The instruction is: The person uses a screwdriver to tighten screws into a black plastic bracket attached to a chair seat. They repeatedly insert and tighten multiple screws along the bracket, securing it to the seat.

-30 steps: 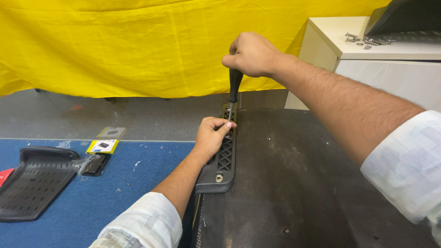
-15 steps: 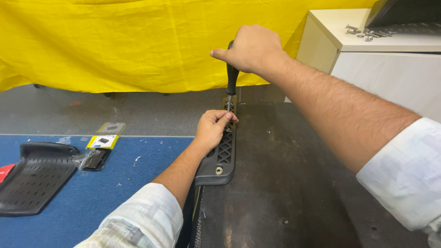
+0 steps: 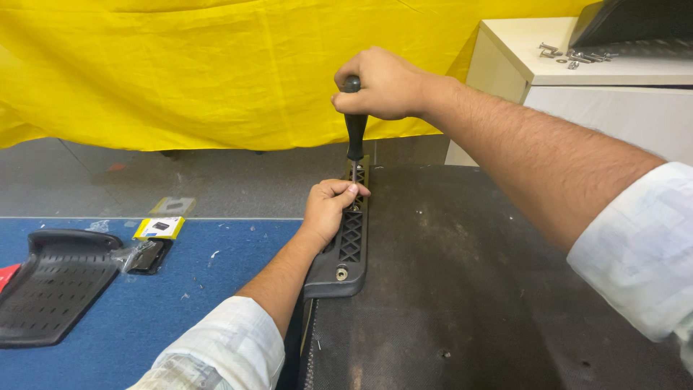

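— Lower now, the right hand [image 3: 382, 85] grips the black screwdriver [image 3: 354, 133], upright, tip down into the bracket.
— And the left hand [image 3: 330, 209]?
— Pinching the black latticed bracket [image 3: 346, 245], lying near-to-far along the dark bench [image 3: 505, 289] left edge. Loose screws [image 3: 567, 56] lie on the far white cabinet [image 3: 613, 94].
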